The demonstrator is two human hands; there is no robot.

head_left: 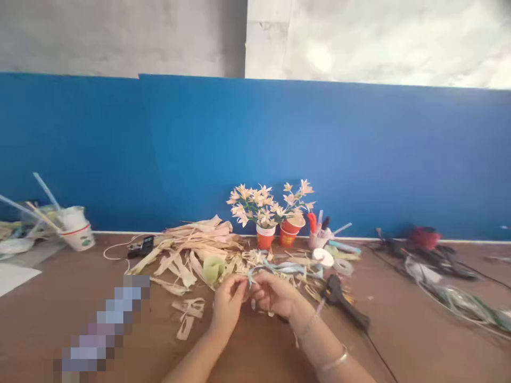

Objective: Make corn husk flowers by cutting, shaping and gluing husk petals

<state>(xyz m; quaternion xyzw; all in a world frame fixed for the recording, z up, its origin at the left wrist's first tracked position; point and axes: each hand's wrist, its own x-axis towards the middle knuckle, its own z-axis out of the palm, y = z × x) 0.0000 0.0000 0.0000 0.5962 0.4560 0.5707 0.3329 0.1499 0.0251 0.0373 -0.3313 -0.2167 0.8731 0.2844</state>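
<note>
Low over the middle of the table, my left hand [229, 306] and my right hand [275, 295] meet at their fingertips. Pinched between them is a small pale blue-green strip [250, 276], its lower part hidden by the fingers. The curled fingers of my right hand partly cover something small and whitish that I cannot make out. Just beyond the hands lie dried corn husks [199, 239], a pale green husk piece [213, 268] and light blue strips [297, 267]. A black glue gun [345, 306] rests to the right of my right wrist.
Red cups [265, 240] holding husk flowers [257, 202] stand at the back, before a blue partition [319, 138]. Cut husk strips [188, 314] lie left of my hands. A white cup [77, 234] stands far left; cables and wire [459, 298] spread at right.
</note>
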